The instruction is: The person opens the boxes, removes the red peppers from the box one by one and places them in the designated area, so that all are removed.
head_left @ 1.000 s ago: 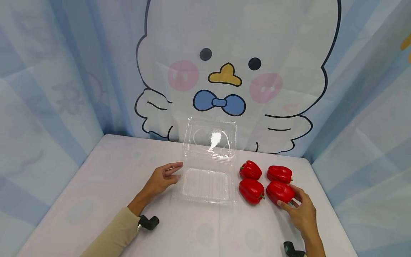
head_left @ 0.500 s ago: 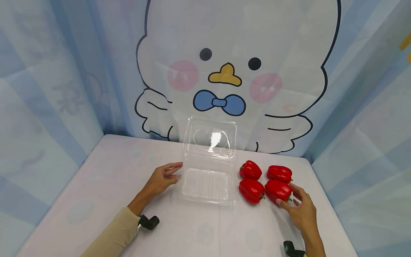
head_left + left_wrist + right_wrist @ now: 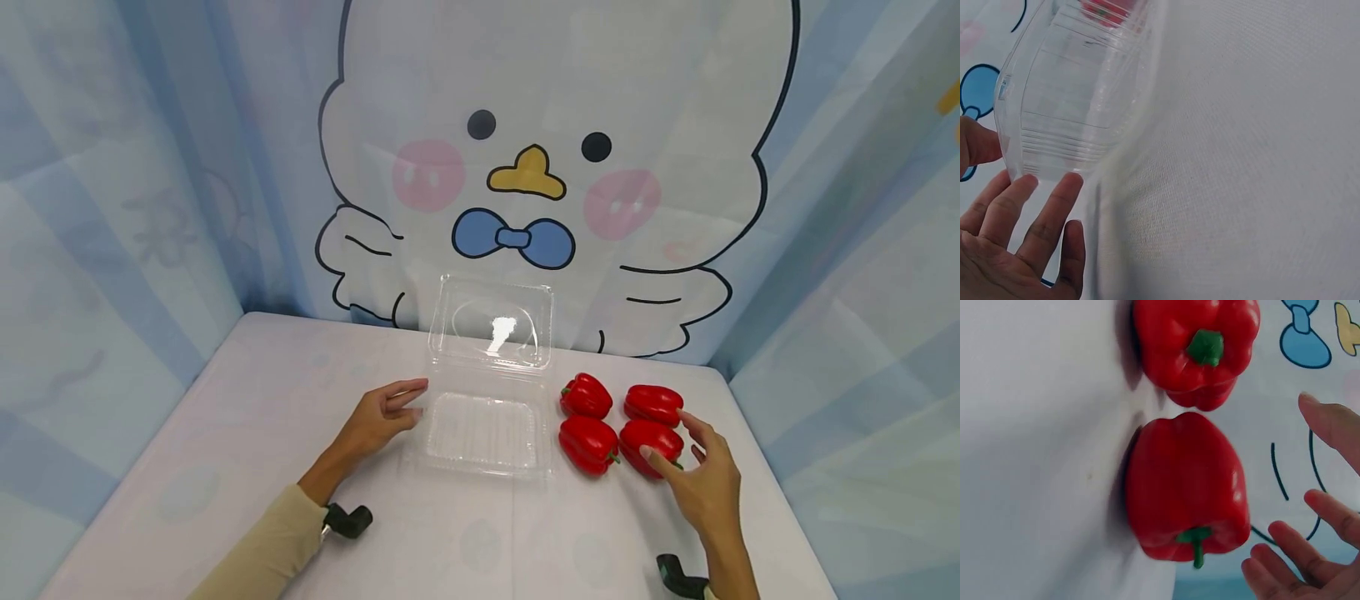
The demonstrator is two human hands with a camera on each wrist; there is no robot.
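Note:
Beside the left wall of a clear plastic clamshell container (image 3: pixel 480 429), my left hand (image 3: pixel 382 417) rests with its fingertips and thumb against the plastic. In the left wrist view, those fingers (image 3: pixel 1041 234) are extended along the wall, with the thumb at the rim. The container's lid (image 3: pixel 491 321) stands raised at the back. My right hand (image 3: pixel 705 479) hovers with spread fingers at the near right red bell pepper (image 3: pixel 647 443); its thumb overlaps that pepper in the head view. In the right wrist view, a gap shows between the fingers and a bell pepper (image 3: pixel 1188 487).
Three more bell peppers are grouped right of the container: far left (image 3: pixel 587 397), near left (image 3: pixel 587 444) and far right (image 3: pixel 652 404). All sit on a white-covered table (image 3: pixel 480 542). A cartoon-printed curtain (image 3: pixel 525 83) rises behind it.
The near right pepper has shifted slightly left, into line with its neighbours. My right fingers have come off it and moved up a little. The left hand and container hold still.

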